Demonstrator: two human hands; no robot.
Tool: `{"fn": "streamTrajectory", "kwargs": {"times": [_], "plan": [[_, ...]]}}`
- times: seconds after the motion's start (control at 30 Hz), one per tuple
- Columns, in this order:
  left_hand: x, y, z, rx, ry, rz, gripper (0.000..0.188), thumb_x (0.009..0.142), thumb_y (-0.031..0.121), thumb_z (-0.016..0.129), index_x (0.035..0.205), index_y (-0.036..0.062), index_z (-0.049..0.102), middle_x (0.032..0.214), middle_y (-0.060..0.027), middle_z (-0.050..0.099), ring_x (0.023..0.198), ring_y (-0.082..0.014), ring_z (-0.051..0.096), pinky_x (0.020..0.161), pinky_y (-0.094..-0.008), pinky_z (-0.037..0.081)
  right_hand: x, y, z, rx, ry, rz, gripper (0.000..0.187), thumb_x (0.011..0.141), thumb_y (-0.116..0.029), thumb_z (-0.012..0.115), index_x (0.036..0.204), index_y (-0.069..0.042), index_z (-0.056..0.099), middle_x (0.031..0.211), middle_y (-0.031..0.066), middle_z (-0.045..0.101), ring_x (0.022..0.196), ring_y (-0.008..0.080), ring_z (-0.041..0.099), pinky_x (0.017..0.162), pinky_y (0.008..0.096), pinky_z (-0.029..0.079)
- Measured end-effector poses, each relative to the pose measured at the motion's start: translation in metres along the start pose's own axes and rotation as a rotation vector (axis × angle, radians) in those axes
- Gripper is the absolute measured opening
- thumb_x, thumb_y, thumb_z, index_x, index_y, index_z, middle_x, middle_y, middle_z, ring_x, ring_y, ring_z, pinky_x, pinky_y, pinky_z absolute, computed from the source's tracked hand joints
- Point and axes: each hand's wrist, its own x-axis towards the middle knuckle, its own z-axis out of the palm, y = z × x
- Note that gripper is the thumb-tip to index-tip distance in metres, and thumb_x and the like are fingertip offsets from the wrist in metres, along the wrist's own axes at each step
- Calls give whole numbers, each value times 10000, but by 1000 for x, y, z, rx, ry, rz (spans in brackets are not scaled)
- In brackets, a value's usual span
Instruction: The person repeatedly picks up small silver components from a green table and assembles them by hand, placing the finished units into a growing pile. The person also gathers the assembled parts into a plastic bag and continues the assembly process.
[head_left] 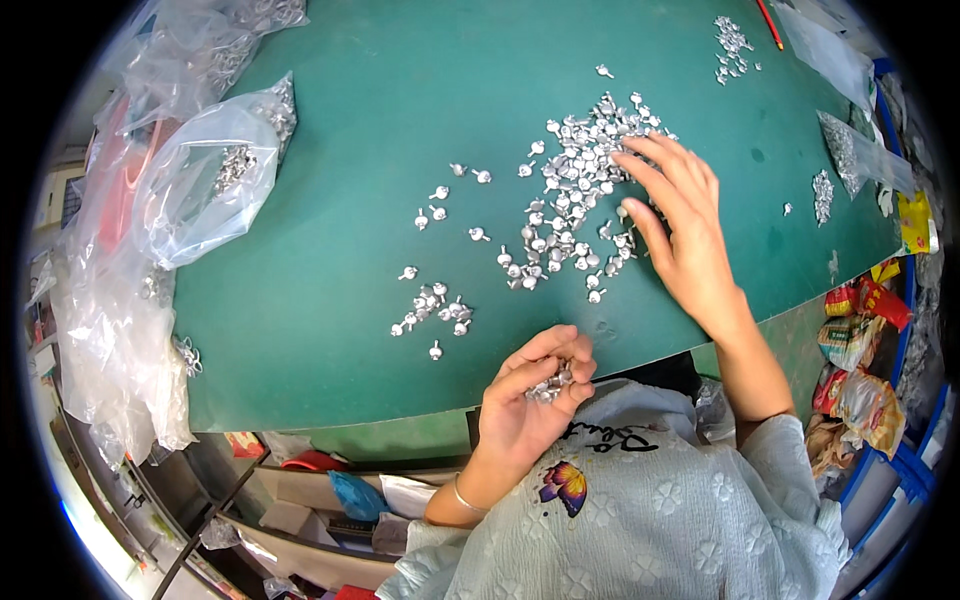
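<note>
A large loose heap of small silver metal pieces [570, 190], each with a rounded head and a short stem, lies on the green tabletop [350, 180]. My right hand [680, 205] is over the heap's right side, fingers spread and bent, fingertips at the pieces; no piece shows in its grip. Near the table's front edge my left hand [540, 385] is cupped, palm up, with its fingers curled around several of the same metal pieces [550, 384]. A smaller cluster of metal pieces [435, 308] lies left of the heap, with a few single ones scattered between.
Clear plastic bags [205, 180] with metal parts stand along the left edge. At the far right lie a small pile of parts [733, 50], a red pencil-like stick [769, 22] and a bag of parts [845, 150]. Colourful packets [860, 340] sit beyond the right edge.
</note>
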Motion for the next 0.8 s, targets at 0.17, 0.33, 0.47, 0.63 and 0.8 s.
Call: {"fn": "streamTrajectory", "kwargs": {"times": [0.17, 0.33, 0.47, 0.63, 0.8], "plan": [[3, -1, -7, 3, -107, -25, 292, 891, 109, 473, 1133, -38, 545, 946, -142, 564, 826, -210, 522, 771, -347, 452, 27, 6, 6, -51, -22, -128, 136, 735, -69, 660, 865, -46, 627, 938, 31, 573, 938, 216, 504, 879, 418, 326], [4, 2, -6, 29, -77, -13, 300, 893, 141, 482, 1123, -38, 550, 904, -132, 566, 802, -207, 521, 750, -340, 442, 31, 5, 19, -119, 45, -131, 87, 713, -64, 676, 790, -57, 636, 838, 1, 580, 872, 195, 505, 856, 417, 322], [4, 2, -8, 30, -81, -14, 300, 889, 142, 486, 1118, -41, 552, 900, -132, 567, 796, -205, 518, 750, -340, 434, 31, 10, 21, -87, 88, -134, 68, 716, -59, 673, 771, -58, 632, 827, 0, 581, 867, 194, 505, 855, 426, 316], [4, 1, -7, 64, -46, -16, 296, 879, 133, 493, 1111, -41, 558, 893, -130, 567, 793, -204, 513, 758, -341, 431, 31, 9, 21, -110, 80, -96, 65, 723, -60, 669, 764, -60, 620, 837, 5, 582, 877, 195, 506, 854, 424, 311], [2, 0, -7, 74, -49, -21, 296, 873, 136, 502, 1103, -40, 562, 882, -121, 567, 793, -201, 511, 758, -333, 430, 30, 11, 19, -96, 112, -129, 71, 733, -74, 667, 773, -71, 608, 850, 12, 592, 894, 199, 516, 857, 409, 307]]}}
